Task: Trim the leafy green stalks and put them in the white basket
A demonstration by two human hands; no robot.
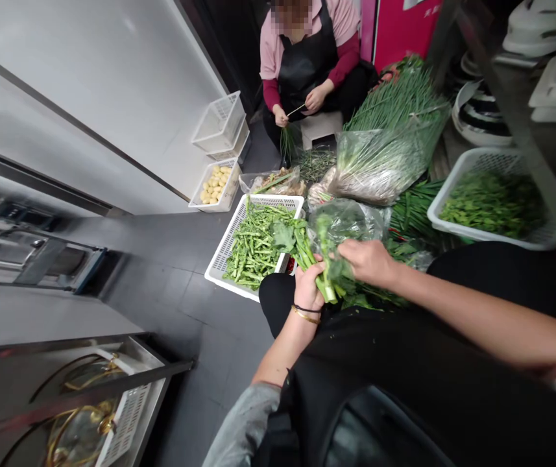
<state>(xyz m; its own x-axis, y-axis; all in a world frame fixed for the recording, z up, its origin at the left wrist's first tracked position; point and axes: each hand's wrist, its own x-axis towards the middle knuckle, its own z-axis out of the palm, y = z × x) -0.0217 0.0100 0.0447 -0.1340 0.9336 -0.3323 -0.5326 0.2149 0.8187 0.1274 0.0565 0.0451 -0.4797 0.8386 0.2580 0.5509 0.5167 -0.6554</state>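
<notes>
My left hand (pixel 309 287), with a dark band and a gold bangle on its wrist, is closed around a bunch of thick green stalks (pixel 302 245) with leaves. Close beside it, my right hand (pixel 370 263) has curled fingers on a blurred leafy green stalk (pixel 325 237). Just beyond my left hand, a white perforated basket (pixel 219 263) holds a heap of cut green stems (pixel 253 250). Under and beyond my right hand lie a clear plastic bag (pixel 353 219) and more leafy greens (pixel 370 295).
Across from me a seated person (pixel 307 71) handles thin green stalks. Bagged long green onions (pixel 379 155) lie at centre right. A white basket of leafy greens (pixel 494 201) stands at right, a basket of potatoes (pixel 215 185) by the wall. A metal rack (pixel 156 376) stands lower left.
</notes>
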